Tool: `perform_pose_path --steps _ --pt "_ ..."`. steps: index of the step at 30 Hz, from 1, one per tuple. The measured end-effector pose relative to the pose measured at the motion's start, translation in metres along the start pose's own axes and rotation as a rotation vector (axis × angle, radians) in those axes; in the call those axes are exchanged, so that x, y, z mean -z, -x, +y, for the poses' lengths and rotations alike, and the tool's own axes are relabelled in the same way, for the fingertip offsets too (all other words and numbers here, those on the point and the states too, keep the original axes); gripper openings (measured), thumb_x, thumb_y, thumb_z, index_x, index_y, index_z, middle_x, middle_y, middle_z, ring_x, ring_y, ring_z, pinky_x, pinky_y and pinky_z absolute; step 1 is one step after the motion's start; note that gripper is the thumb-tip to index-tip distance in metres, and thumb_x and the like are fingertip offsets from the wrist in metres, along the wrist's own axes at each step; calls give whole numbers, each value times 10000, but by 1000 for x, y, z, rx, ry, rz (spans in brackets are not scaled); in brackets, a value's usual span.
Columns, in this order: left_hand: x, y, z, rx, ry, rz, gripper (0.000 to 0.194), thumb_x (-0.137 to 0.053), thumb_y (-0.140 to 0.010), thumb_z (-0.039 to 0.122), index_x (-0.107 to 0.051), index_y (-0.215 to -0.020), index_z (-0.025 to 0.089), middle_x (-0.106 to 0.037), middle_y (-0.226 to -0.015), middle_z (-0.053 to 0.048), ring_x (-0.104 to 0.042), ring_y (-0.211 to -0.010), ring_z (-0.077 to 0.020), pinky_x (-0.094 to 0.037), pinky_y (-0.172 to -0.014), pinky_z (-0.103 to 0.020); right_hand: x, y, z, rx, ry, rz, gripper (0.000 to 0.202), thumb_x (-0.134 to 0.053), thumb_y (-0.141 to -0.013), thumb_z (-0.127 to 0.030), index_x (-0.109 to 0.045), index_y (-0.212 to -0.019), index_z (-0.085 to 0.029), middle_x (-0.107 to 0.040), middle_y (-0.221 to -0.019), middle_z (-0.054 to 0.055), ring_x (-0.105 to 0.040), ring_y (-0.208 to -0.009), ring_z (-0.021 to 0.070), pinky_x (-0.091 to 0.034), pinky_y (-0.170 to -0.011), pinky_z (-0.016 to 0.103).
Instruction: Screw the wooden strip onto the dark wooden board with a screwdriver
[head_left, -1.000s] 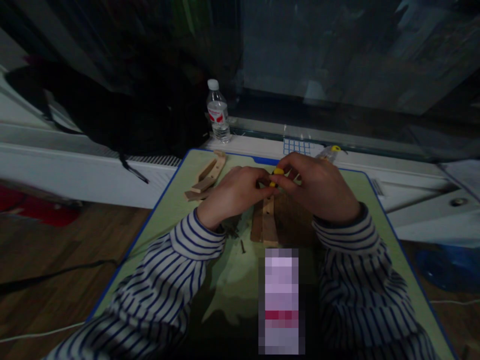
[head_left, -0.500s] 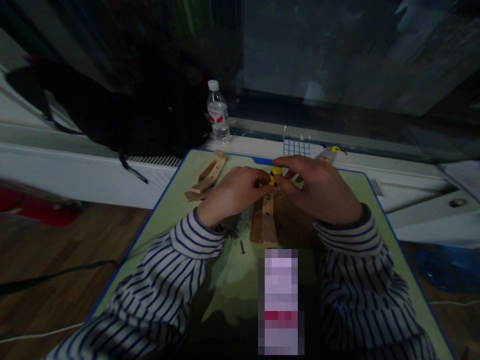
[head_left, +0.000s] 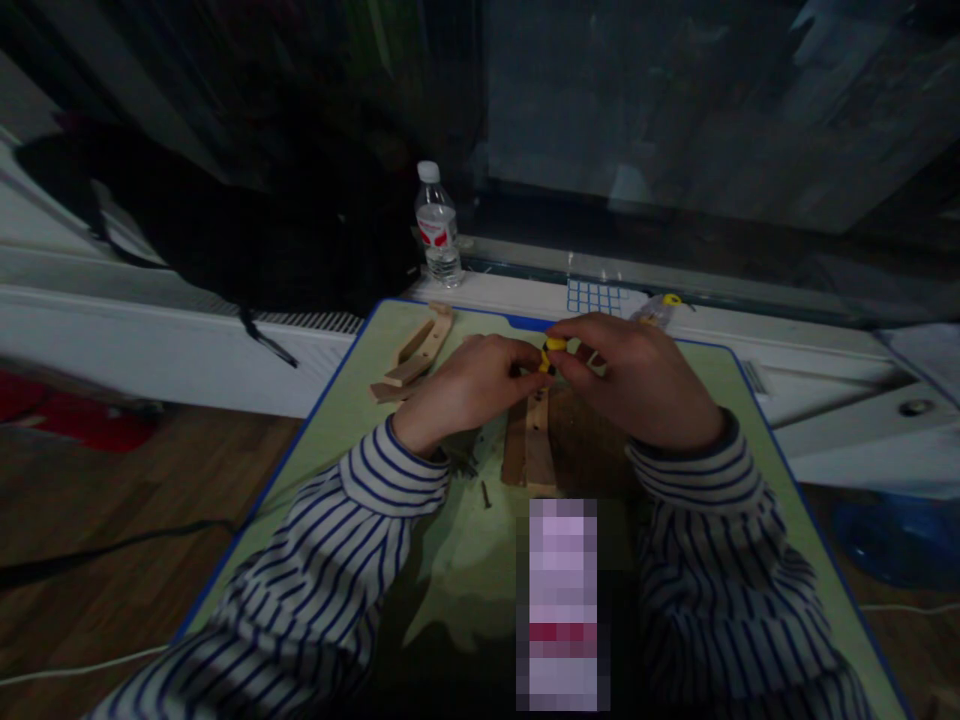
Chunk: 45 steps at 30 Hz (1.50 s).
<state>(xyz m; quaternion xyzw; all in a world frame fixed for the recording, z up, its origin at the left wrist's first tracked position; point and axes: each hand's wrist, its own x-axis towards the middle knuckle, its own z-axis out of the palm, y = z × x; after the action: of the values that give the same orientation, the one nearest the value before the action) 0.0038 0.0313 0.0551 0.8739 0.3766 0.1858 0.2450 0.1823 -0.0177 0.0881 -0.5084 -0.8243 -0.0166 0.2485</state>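
Observation:
A short screwdriver [head_left: 556, 344] with a yellow and black handle stands over the far end of a narrow wooden strip with holes [head_left: 539, 440]. The fingers of my right hand [head_left: 637, 375] are closed around the top of its handle. Lower down, the thumb and forefinger of my left hand [head_left: 472, 380] pinch the handle's lower part from the left. The tip is hidden behind the fingers. Beside the strip lies a darker brown wooden piece [head_left: 514, 455]. A loose screw [head_left: 486, 494] rests nearby, with several more partly under my left wrist.
Angled wooden pieces [head_left: 416, 350] lie at the back left of the green, blue-edged table [head_left: 322, 400]. Behind it, a water bottle [head_left: 439, 235] stands on the sill, near a blue grid sheet [head_left: 592, 296] and a small plastic bag [head_left: 656, 310]. A black bag [head_left: 247, 220] sits left.
My right fingers have shifted slightly around the top of the screwdriver handle, and the yellow top shows from a different angle. My left hand and the wooden pieces stay in place.

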Motion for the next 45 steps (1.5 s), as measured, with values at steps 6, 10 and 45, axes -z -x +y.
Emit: perform_pose_path --steps 6,10,45 --pt "0 -1 1 28 26 18 282 -555 -854 409 -699 -997 213 -731 -962 -26 -652 -905 -194 -461 -760 -272 1 -1 1 -19 -2 -7 252 -525 -875 -264 -658 -1063 -161 -716 -975 84 -646 -730 177 -469 -700 326" --pt "-1 -1 0 33 32 38 278 -576 -842 428 -704 -970 217 -733 -934 -19 -652 -887 -191 -459 -748 -270 0 -1 1 -34 -4 3 229 -545 -870 -291 -661 -1036 -184 -716 -918 68 -635 -710 173 -459 -687 320" --pt "-9 -2 -1 42 60 -18 220 -588 -834 333 -715 -958 203 -734 -907 -43 -647 -804 -174 -446 -683 -261 -4 -1 5 11 -15 -4 258 -546 -874 -233 -687 -1079 -161 -723 -1074 88 -683 -938 227 -525 -834 372"
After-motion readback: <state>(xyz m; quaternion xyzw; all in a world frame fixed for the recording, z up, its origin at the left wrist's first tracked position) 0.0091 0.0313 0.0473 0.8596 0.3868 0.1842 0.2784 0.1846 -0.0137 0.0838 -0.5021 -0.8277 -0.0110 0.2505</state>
